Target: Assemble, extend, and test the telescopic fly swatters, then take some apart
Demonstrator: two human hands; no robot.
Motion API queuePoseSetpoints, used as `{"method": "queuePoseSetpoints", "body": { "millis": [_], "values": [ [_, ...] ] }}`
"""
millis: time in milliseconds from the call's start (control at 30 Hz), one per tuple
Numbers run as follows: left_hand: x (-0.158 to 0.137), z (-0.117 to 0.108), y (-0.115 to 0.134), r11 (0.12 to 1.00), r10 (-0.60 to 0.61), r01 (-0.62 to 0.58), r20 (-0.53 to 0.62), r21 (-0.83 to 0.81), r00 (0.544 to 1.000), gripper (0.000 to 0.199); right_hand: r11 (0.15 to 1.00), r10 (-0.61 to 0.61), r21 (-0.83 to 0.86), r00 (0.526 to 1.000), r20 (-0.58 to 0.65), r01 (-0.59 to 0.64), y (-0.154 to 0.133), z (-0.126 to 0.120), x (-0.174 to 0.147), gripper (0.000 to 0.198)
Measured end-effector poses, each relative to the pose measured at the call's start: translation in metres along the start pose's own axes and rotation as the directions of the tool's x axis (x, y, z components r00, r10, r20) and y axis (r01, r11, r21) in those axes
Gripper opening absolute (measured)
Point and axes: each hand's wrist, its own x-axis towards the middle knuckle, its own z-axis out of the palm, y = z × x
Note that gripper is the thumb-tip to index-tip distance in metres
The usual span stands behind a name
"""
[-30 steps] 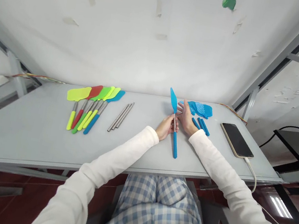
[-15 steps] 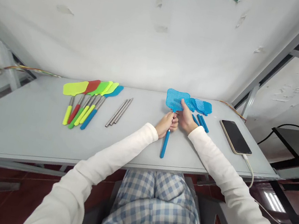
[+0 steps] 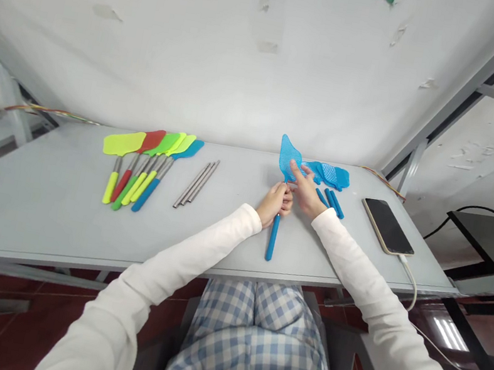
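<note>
A blue fly swatter stands in front of me, its mesh head (image 3: pixel 289 155) up and turned partly edge-on, its blue handle (image 3: pixel 272 239) pointing toward me. My left hand (image 3: pixel 276 203) is closed around the shaft just below the head, hiding most of that stretch. At the right edge of the head is my right hand (image 3: pixel 306 190), fingers apart, a digit touching the mesh. Behind it lie several loose blue swatter heads (image 3: pixel 332 176), overlapping. Blue handle grips (image 3: pixel 335 204) rest beside my right wrist.
Metal tubes (image 3: pixel 197 184) lie left of my hands. Farther left, several swatters (image 3: pixel 139 169) in yellow, red, green and blue are fanned out. A phone (image 3: pixel 388 227) with a white charging cable (image 3: pixel 411 276) lies on the right of the grey table (image 3: pixel 55 215). The wall stands behind.
The swatter head has turned from facing me to partly edge-on. My right hand's fingers have spread and shifted at its edge; my left hand keeps its hold on the shaft.
</note>
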Motion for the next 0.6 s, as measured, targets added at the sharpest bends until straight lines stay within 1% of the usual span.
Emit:
{"method": "queuePoseSetpoints", "body": {
  "millis": [67,100,167,300,400,467,533,600],
  "values": [
    [0.002,-0.001,0.0,1.0,-0.01,0.011,-0.051,0.023,0.999,0.018,0.988,-0.107,-0.12,0.993,-0.058,0.1,-0.001,0.002,-0.004,0.086],
    [0.002,-0.002,0.001,0.999,-0.018,0.021,-0.065,0.037,0.998,0.019,0.974,-0.145,-0.183,0.988,-0.055,0.133,0.0,0.004,-0.005,0.092],
    [0.004,-0.002,0.001,0.997,-0.035,0.04,-0.077,0.067,0.996,0.021,0.937,-0.204,-0.302,0.977,-0.058,0.177,0.001,0.005,-0.006,0.092],
    [0.005,-0.005,0.004,0.992,-0.026,0.032,-0.052,0.121,0.998,0.021,0.858,-0.312,-0.452,0.947,-0.083,0.243,0.005,0.004,-0.005,0.079],
    [0.005,-0.006,0.006,0.991,0.002,0.002,-0.025,0.136,1.0,0.018,0.779,-0.412,-0.522,0.911,-0.008,0.348,0.007,0.004,-0.005,0.067],
    [0.005,-0.008,0.006,0.991,-0.003,0.008,-0.036,0.133,0.999,0.018,0.723,-0.472,-0.545,0.88,0.058,0.424,0.008,0.004,-0.005,0.056],
    [0.006,-0.009,0.005,0.993,-0.014,0.021,-0.063,0.117,0.998,0.019,0.712,-0.494,-0.53,0.865,0.088,0.461,0.01,0.007,-0.005,0.047],
    [0.007,-0.01,0.005,0.996,-0.014,0.022,-0.083,0.09,0.996,0.021,0.761,-0.475,-0.469,0.877,0.067,0.448,0.011,0.009,-0.004,0.038]
  ]
}}
